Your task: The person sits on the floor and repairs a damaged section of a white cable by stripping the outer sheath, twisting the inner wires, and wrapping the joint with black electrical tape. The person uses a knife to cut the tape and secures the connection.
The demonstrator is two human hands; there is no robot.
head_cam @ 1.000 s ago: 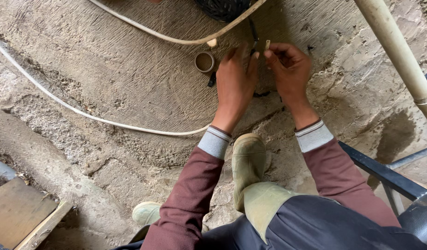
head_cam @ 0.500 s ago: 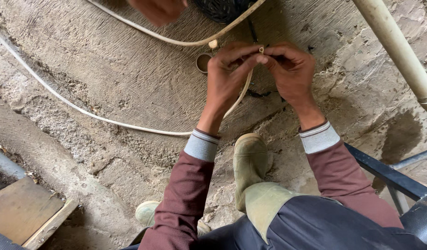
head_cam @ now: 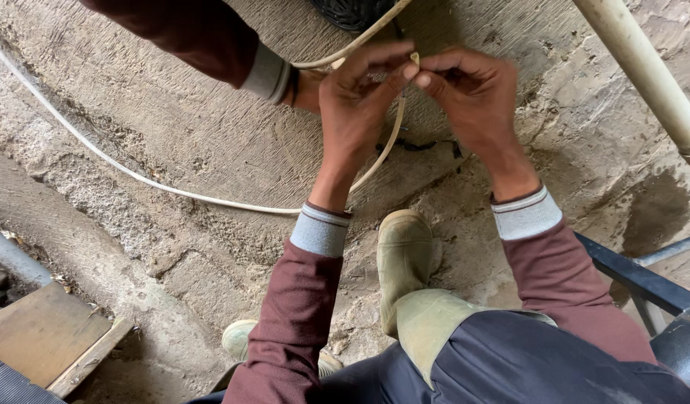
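**Cream tubing now raised between both hands, with a second person's arm coming in**

Cream-coloured tube is pinched near its free end by both of the person's hands. The left hand grips it between thumb and forefinger, and the right hand meets it fingertip to fingertip at the very tip, just below the top edge of the view. Both hands are clenched lightly on the tube; neither is open.

A second ago the hands were low against the concrete floor, beside a small round fitting that lay there. Half a second ago they had lifted and come together around the tube end. Now they sit higher and closer to the camera, and the fitting no longer shows, hidden behind them or by the newcomer's arm. A co-worker's arm in a maroon sleeve with a grey cuff, barely entering half a second ago, reaches across from the upper left, its hand just behind the person's left hand.

From the pinched end the tube curves down and runs left across the floor. A pale pipe slants at the upper right, and a green rubber boot stands below the hands.
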